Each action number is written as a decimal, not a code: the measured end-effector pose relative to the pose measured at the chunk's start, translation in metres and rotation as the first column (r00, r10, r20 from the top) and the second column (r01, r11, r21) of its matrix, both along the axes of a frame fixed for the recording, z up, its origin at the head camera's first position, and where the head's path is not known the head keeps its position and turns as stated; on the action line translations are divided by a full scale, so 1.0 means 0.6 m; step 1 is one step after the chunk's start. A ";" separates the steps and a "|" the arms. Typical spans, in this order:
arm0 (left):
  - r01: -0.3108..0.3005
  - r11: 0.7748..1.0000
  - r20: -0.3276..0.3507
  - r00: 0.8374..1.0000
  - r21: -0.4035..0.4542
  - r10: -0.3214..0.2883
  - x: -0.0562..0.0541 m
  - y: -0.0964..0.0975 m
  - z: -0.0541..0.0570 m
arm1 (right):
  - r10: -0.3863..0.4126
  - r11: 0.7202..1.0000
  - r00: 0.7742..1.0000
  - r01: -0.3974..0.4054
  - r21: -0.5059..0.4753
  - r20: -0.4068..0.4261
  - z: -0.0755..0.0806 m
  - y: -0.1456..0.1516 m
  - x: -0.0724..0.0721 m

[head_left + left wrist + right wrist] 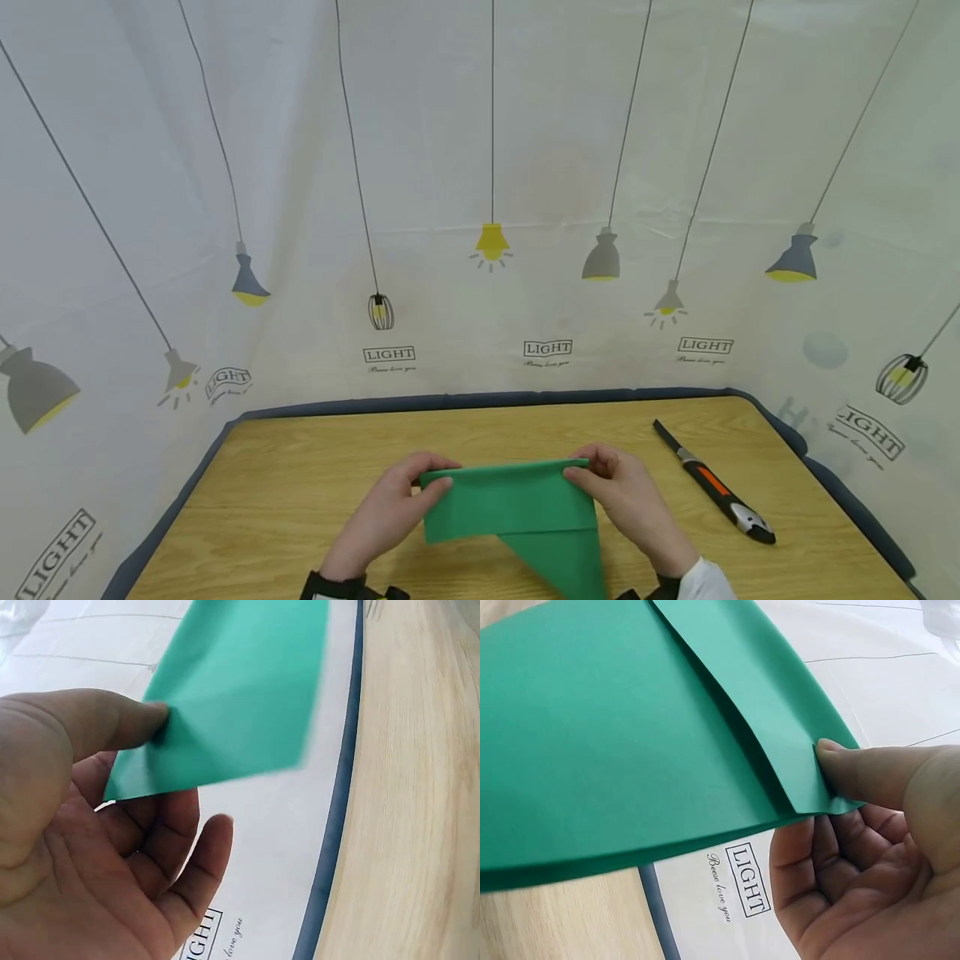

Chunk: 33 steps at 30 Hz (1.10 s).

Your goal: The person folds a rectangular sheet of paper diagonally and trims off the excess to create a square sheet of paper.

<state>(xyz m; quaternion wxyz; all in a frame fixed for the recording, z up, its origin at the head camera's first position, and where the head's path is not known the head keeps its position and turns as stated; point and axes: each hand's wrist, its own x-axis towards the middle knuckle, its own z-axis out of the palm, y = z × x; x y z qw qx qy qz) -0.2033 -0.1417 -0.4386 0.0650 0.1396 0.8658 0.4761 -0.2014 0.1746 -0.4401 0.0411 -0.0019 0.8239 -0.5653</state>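
Item: one sheet of green paper (517, 504), folded, held up before the person above the surface (300, 467). A folded strip runs along its upper part; below, the right side extends downward in a slanting flap. Whether the lower tip touches the surface cannot be told, as it runs out of the head view.

Left hand (390, 512): pinching the upper left corner of the paper, thumb on the near face, fingers behind.

Right hand (626, 500): pinching the upper right corner, thumb pressed on the folded strip. White sleeve (707, 581) at the wrist.

Knife-like tool (712, 483), one: dark blade, black handle with orange inlay and silver-grey end; lying aslant on the surface, right of the right hand, apart from the paper.

Surface: light wood grain, dark blue edging (480, 401).

Backdrop (450, 125): white, printed with hanging lamps and the word "LIGHT".
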 end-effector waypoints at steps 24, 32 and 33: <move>-0.067 0.919 -0.337 0.939 -0.389 -0.074 0.036 0.031 0.029 | 0.125 0.992 0.991 -0.125 -0.009 -0.049 -0.001 -0.030 0.015; -0.056 0.924 -0.297 0.953 -0.378 -0.064 0.034 0.031 0.031 | 0.153 0.987 0.988 -0.154 -0.037 -0.035 0.005 -0.025 0.018; -0.053 0.925 -0.294 0.954 -0.377 -0.065 0.034 0.031 0.031 | 0.151 0.987 0.988 -0.153 -0.042 -0.034 0.006 -0.025 0.018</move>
